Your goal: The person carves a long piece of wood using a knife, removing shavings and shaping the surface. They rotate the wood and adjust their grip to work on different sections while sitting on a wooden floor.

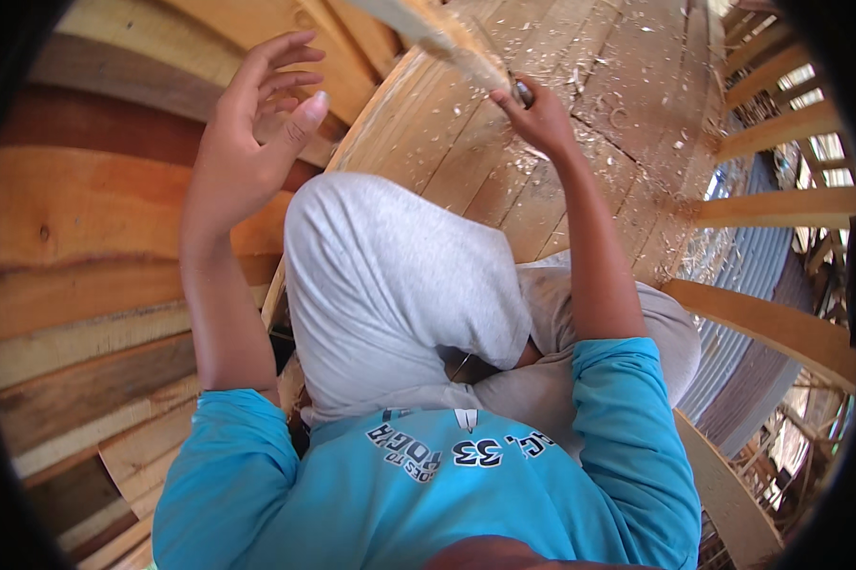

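My left hand (262, 123) is raised over the boards at the left, fingers spread and curved, with nothing in it. Ahead, my right hand (539, 119) is closed around a small dark, shiny object (523, 93), mostly hidden by the fingers, so its kind does not show. Right beside that hand is the lower end of a pale wooden bar (447, 46), which slants in from the top edge. My right thumb lies at the bar's end; whether it presses on the wood I cannot tell.
I sit cross-legged in grey trousers (399, 256) on a plank floor (475, 176) strewn with wood shavings (618, 114). Stacked boards (95, 209) line the left side. Wooden slats (779, 207) form a railing at the right, with corrugated sheeting (732, 313) beyond.
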Demonstrator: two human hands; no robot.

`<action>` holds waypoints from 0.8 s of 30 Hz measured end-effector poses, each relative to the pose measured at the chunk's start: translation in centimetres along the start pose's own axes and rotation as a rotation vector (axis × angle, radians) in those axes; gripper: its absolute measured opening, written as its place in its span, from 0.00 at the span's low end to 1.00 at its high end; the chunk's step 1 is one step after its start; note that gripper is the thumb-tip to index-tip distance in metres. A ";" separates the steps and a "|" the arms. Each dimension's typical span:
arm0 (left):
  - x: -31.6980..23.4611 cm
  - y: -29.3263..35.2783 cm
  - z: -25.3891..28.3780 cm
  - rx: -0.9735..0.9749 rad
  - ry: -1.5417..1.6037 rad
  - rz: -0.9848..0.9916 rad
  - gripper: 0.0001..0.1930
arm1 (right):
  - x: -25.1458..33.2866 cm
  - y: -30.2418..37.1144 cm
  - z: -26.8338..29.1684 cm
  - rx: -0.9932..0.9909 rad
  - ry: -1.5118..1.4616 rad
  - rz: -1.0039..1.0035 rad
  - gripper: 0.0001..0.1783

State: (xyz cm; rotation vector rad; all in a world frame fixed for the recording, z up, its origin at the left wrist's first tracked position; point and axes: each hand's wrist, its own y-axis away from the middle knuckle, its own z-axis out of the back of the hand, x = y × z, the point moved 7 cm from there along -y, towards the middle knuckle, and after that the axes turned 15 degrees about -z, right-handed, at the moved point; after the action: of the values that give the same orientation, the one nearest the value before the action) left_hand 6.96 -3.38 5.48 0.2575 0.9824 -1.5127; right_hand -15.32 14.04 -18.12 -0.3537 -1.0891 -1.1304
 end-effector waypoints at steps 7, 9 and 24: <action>1.4 19.7 4.1 0.219 -0.510 0.083 0.10 | -0.4 -0.5 -0.2 -0.067 0.050 0.067 0.38; 2.8 27.2 4.1 0.477 -0.641 0.127 0.15 | 0.0 -0.2 -0.2 -0.064 0.052 0.101 0.38; 6.1 48.7 2.1 1.120 -1.040 0.381 0.42 | -0.6 -0.5 -0.1 -0.064 0.050 0.096 0.37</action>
State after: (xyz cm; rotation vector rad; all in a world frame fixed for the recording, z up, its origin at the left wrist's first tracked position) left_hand 50.17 -3.60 -17.92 0.3441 -0.7516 -1.3983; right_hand -15.74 14.10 -18.78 -0.4216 -0.9837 -1.0845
